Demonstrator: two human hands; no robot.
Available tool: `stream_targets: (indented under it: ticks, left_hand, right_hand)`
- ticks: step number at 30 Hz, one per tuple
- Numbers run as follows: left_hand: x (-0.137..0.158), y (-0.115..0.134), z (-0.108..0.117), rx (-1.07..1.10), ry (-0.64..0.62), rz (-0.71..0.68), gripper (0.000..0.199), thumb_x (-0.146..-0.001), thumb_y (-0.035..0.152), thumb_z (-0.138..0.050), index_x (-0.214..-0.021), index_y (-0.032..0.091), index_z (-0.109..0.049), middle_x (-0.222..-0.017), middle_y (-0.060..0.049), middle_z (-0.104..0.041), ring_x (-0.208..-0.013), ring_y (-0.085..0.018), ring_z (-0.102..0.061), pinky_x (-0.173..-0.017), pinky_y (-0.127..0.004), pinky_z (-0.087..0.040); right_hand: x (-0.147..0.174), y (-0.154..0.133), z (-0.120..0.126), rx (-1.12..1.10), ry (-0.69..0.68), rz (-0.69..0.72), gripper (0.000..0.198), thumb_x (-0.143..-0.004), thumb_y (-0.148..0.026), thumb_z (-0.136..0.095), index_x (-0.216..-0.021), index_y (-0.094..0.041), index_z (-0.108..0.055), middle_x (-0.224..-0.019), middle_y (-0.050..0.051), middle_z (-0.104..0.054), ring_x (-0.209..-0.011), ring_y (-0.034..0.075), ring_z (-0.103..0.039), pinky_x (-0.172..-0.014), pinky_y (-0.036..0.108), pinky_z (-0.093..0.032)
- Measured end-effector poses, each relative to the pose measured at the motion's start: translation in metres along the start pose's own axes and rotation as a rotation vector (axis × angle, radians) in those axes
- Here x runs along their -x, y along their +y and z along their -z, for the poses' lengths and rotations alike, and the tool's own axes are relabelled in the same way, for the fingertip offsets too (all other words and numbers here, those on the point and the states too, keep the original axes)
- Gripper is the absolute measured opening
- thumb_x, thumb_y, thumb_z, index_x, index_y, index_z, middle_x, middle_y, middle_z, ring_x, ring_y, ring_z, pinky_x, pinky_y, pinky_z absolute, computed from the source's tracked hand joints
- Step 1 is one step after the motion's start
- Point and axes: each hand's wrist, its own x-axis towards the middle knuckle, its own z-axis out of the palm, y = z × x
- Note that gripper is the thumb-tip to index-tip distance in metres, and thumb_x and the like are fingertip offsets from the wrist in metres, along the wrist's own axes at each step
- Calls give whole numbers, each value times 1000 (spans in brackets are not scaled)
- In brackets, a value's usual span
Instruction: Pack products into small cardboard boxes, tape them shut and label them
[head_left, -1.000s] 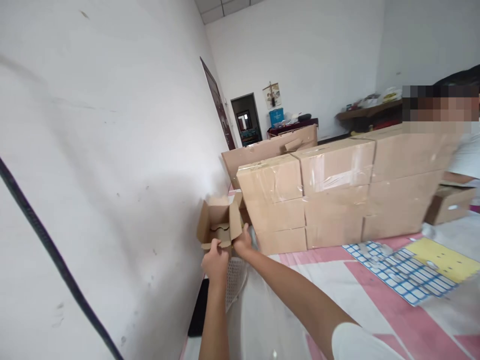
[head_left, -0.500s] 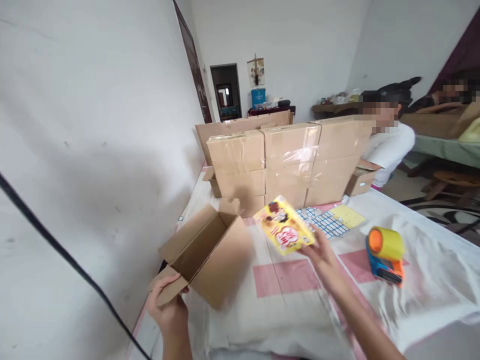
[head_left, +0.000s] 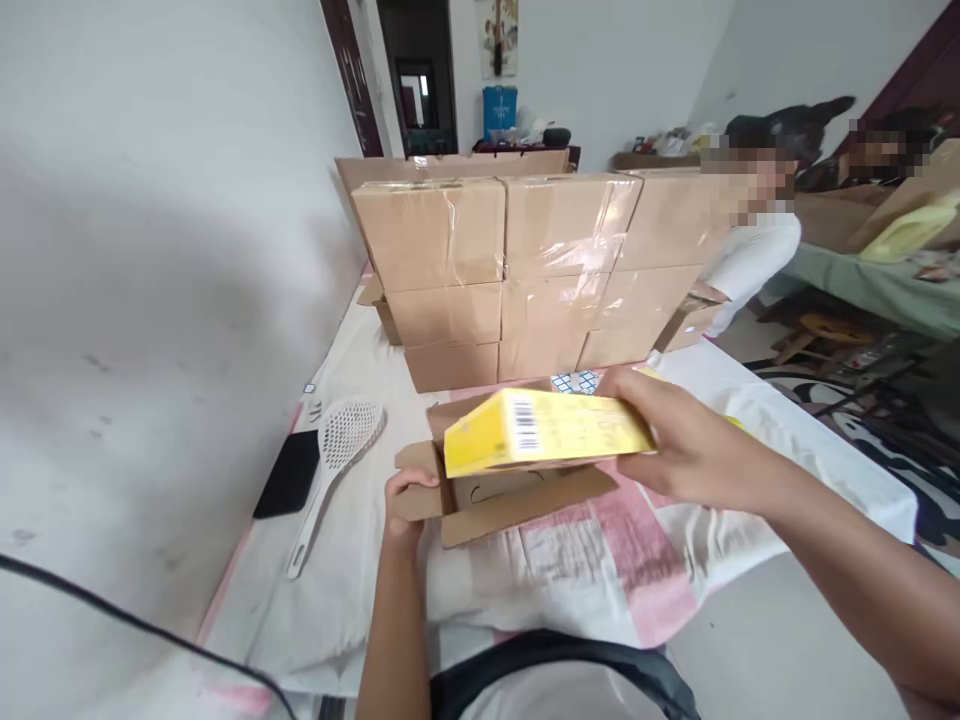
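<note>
My left hand (head_left: 409, 500) is closed on the left end flap of an open cardboard box (head_left: 517, 508), which stands upright on the cloth-covered table. Right above the box's opening is a yellow printed carton (head_left: 577, 430), its barcode side facing me. My right hand (head_left: 667, 440) grips this carton by its right end, thumb and fingers on opposite sides. The carton hides much of the box's inside. To the left of the box lie a white slotted skimmer (head_left: 349, 435) and a flat black object (head_left: 289, 475).
A wall of taped cardboard boxes (head_left: 555, 230) stands across the table behind my hands. At the far right a person in a white top (head_left: 757, 260) is beside it, with another person farther back. A black cable (head_left: 142, 625) hangs at lower left.
My right hand has brought the yellow carton leftward over the box and tipped it on its side. The box has turned and is now nearly crosswise before me. The view has shifted downward.
</note>
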Motion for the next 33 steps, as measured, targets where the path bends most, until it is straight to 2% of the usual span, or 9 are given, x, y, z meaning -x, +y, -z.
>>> stream_targets:
  ticks: [3, 7, 10, 15, 18, 22, 29, 33]
  left_hand:
    - [1, -4, -1, -15, -81, 54, 48, -63, 68, -76, -65, 20, -73, -74, -9, -74, -70, -25, -70, -64, -36, -53]
    - [4, -3, 5, -37, -131, 38, 48, -60, 68, -76, -68, 20, -75, -66, -6, -72, -61, -22, -66, -56, -30, -47]
    - [7, -3, 9, -58, -147, 19, 46, -61, 66, -75, -70, 21, -76, -62, -4, -69, -56, -19, -62, -53, -28, -42]
    - [8, 1, 5, -66, -188, 0, 44, -68, 65, -72, -73, 22, -76, -61, -2, -69, -55, -17, -61, -53, -28, -40]
    - [7, 7, 0, -74, -207, -17, 43, -71, 65, -72, -73, 22, -76, -60, -2, -69, -53, -16, -60, -52, -27, -39]
    - [7, 13, -6, -102, -230, -24, 41, -73, 62, -73, -73, 22, -76, -63, -3, -71, -53, -16, -62, -50, -27, -40]
    - [10, 12, -7, -114, -261, -4, 44, -74, 65, -72, -74, 21, -76, -67, -5, -73, -62, -20, -68, -57, -29, -49]
    - [8, 13, -7, -129, -250, -9, 45, -74, 67, -72, -73, 22, -75, -66, -4, -73, -62, -20, -67, -57, -28, -49]
  right_hand:
    - [-24, -12, -16, 48, -334, 83, 27, -70, -13, -58, -91, -24, -45, -91, 2, -61, -71, 19, -61, -56, 29, -40]
    - [-38, -10, -48, 208, -621, 112, 28, -66, -10, -59, -81, -25, -42, -84, 3, -61, -62, 20, -57, -52, 30, -31]
    - [-36, -1, -74, 263, -702, 114, 30, -65, -6, -60, -84, -24, -44, -86, 5, -64, -63, 20, -58, -52, 31, -30]
    - [-35, 16, -100, 148, -830, 70, 30, -71, -14, -65, -93, -23, -47, -90, 5, -67, -69, 22, -63, -51, 30, -34]
    - [-38, 22, -101, 133, -842, 76, 29, -73, -15, -64, -92, -24, -45, -94, 5, -67, -72, 22, -64, -54, 30, -37]
    - [-37, 23, -99, 218, -759, 98, 30, -69, -7, -62, -87, -24, -44, -90, 7, -64, -80, 25, -62, -61, 32, -40]
    - [-29, 14, -101, 451, -640, 223, 26, -67, -8, -62, -90, -20, -58, -86, 13, -67, -90, 33, -56, -81, 41, -40]
    - [-30, 15, -106, 496, -652, 213, 31, -64, -8, -63, -93, -18, -62, -81, 14, -69, -84, 32, -55, -79, 41, -39]
